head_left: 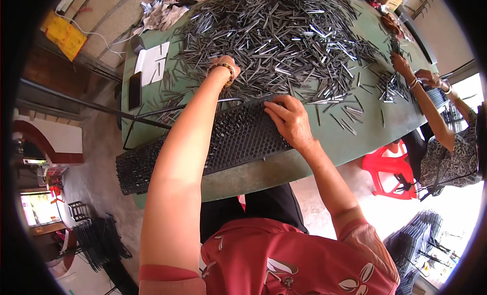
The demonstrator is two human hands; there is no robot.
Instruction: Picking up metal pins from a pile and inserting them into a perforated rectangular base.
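Note:
A long black perforated tray point(248, 137) lies slantwise along the table's near edge. Its left part is filled with dark upright pieces; toward the right the round holes show bare. My left hand point(227, 65), a beaded bracelet on its wrist, reaches over the tray to the near left edge of a big heap of thin black strips point(284, 46). Its fingers are curled in, and what they hold is hidden. At the tray's upper right end my right hand point(291, 120) has its fingers drawn together against the holes; anything between them is too small to make out.
The green table point(345, 137) has loose strips scattered around the heap. A white sheet point(152, 64) and a dark phone point(135, 90) lie at the left, near a metal rod point(96, 103). Another person's hands point(403, 66) work at the right, by a red plastic stool point(388, 170).

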